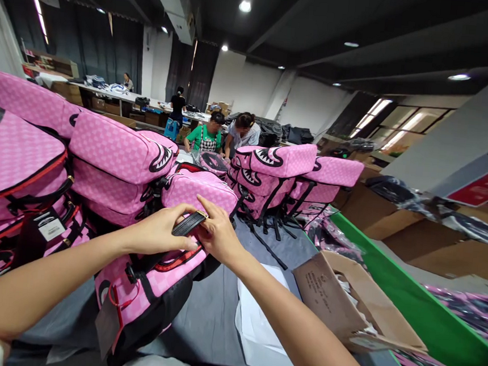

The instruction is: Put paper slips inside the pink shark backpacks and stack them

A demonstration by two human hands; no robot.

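Note:
A pink checkered backpack (200, 193) with black straps and red trim stands in front of me on the grey table. My left hand (160, 230) is curled around its black handle (188, 223), thumb below and fingers above. At the handle's gold-coloured metal end, my right hand (216, 232) has its fingers closed, with the index finger raised. A dark hang tag (108, 325) dangles on a red cord from the backpack's near side. The underside of the handle is partly hidden by my hands.
Stacked pink backpacks rise at left (110, 148) and beyond to the right (284, 161). An opened cardboard box (328, 298) stands beside white paper sheets (264, 321). A green-edged channel (413, 294) holds bagged goods. Two people work across the table.

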